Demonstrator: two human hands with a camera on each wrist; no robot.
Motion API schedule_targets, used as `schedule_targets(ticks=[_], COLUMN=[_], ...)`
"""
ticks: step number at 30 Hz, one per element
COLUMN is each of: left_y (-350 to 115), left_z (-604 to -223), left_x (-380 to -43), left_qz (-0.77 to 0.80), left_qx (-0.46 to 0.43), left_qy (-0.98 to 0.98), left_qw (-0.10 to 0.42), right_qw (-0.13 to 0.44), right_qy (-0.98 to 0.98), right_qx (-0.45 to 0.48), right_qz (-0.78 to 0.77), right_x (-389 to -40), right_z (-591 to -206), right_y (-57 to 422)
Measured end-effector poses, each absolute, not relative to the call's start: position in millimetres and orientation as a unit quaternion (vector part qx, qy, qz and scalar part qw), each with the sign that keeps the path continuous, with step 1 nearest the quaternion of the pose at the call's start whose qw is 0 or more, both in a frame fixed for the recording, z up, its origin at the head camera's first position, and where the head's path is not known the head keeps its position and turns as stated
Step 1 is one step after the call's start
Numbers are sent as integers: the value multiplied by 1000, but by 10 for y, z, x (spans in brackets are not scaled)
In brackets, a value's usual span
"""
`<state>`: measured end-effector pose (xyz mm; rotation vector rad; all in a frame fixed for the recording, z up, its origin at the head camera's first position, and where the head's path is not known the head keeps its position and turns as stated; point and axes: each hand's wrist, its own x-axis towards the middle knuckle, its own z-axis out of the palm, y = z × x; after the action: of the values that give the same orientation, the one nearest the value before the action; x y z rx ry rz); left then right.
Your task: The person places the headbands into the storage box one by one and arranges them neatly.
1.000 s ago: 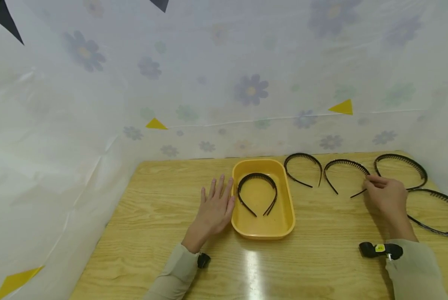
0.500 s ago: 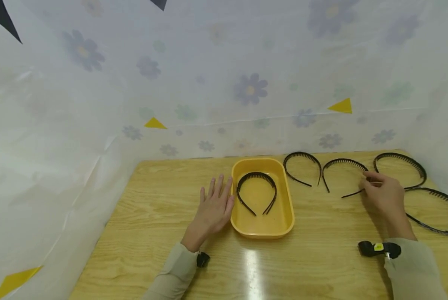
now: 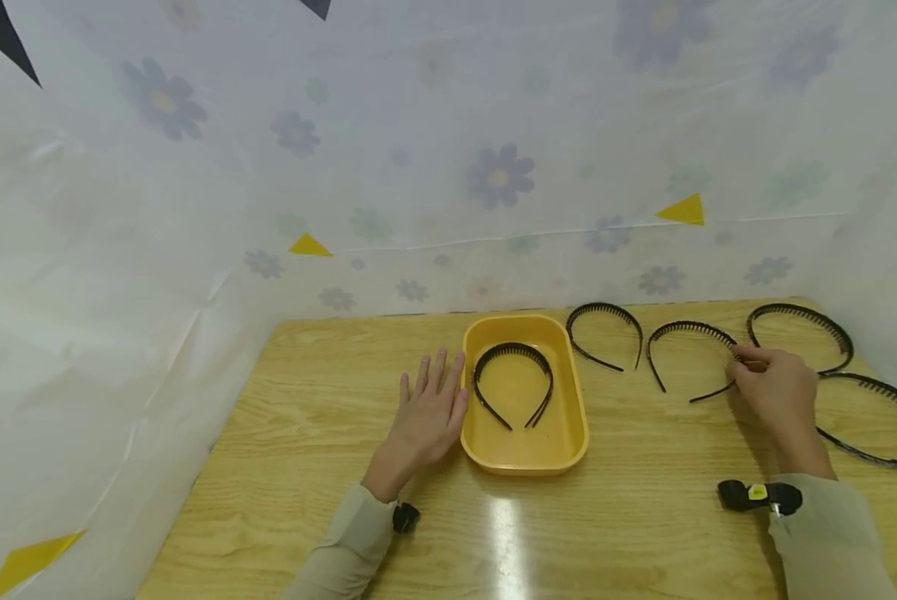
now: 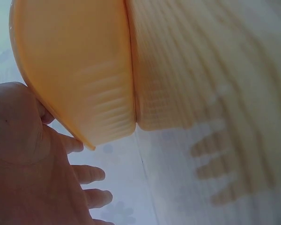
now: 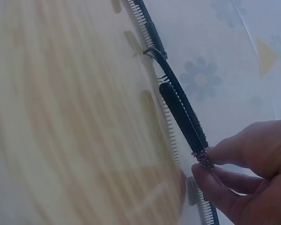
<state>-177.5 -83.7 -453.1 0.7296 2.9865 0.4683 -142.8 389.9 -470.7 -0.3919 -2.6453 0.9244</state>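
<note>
My right hand (image 3: 779, 396) pinches one side of a black toothed headband (image 3: 690, 325) between thumb and fingertips. In the right wrist view the fingertips (image 5: 203, 176) grip it at a sparkly, beaded part. My left hand (image 3: 426, 417) lies with fingers straight along the left rim of a yellow tray (image 3: 527, 458). Seen from the left wrist, the thumb side of that hand is against the outer edge of the tray wall (image 4: 84, 70). Inside the tray rest black headbands (image 3: 513, 350), overlapping, with several tips showing at the near end.
Another black headband (image 3: 606, 307) lies just right of the tray, near the back edge of the wood-grain table (image 3: 306, 467). Two more, a rear headband (image 3: 801, 310) and a nearer headband (image 3: 879, 458), lie beyond the right hand. A flowered plastic sheet (image 3: 418, 167) hangs behind.
The pinched headband shifts slightly left, then back right and a little nearer, with the right hand. The left hand keeps its place at the tray.
</note>
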Motion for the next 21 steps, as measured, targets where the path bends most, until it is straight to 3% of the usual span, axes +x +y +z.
schedule_targets(ticks=[4,12,21], left_y=[-835,-836,-846], left_z=[-4532,-4526,-4546], left_x=[-1779,-1772,-1798], left_qz=[151,151,151], left_qx=[233,232,232], left_qy=[961,961,961], left_qw=[16,18,20], right_qw=[154,213,173], right_qy=[-925,-916,-903], right_qx=[-143,-164,-182], right_qz=[318,297,348], right_x=[-1432,-1456,-1449], right_z=[-4706,-4697,-4632], right_y=[3897,3896,3881])
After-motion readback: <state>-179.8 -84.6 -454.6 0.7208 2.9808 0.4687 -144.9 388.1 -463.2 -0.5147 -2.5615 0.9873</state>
